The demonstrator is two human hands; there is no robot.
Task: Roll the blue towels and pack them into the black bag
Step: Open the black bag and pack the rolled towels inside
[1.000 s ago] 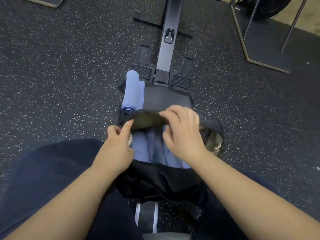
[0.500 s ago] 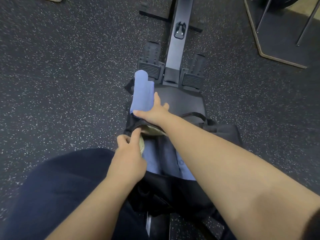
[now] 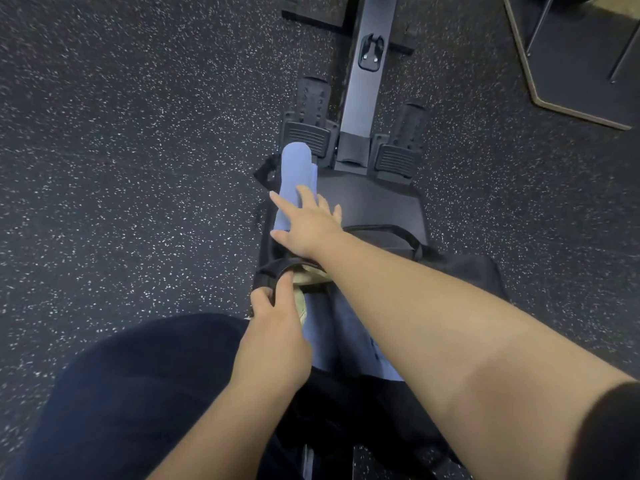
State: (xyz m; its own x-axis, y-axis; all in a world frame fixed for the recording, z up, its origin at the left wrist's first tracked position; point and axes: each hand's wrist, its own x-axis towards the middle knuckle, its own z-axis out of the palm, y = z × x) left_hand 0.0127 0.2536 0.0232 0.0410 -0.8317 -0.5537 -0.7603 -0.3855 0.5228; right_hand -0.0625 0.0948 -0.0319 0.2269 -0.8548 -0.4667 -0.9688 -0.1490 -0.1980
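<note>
Seated person, view down over lap; dark trousers fill lower left of frame. Black bag [image 3: 464, 271] lies open across centre, partly on the person's lap, w/ tan lining showing at its mouth just above centre-left. Inside the bag, blue towels [image 3: 332, 327] already packed, visible between the two forearms.

Left hand [image 3: 277, 327], centre-left, pinches the bag's rim btwn thumb and index finger, other fingers curled under, holding the mouth open.

Right hand [image 3: 308, 226], just above centre, reaches over the bag opening w/ fingers spread and lies on the near end of a rolled blue towel [image 3: 294, 171]. Thumb sits at the roll's lower left end, index finger points up-left across it; whether fingers wrap under the roll can't tell. The roll lies lengthwise, running up the frame, on the dark seat pad [image 3: 374, 202] of a rowing machine, left edge of pad, just beyond the bag.

Above the pad: two footrests [image 3: 308, 133] either side of the machine's rail [image 3: 367, 81], which runs to top of frame. Speckled rubber floor [image 3: 138, 168] all round. Upper right corner: a dark platform [image 3: 581, 64] w/ light edge trim.
</note>
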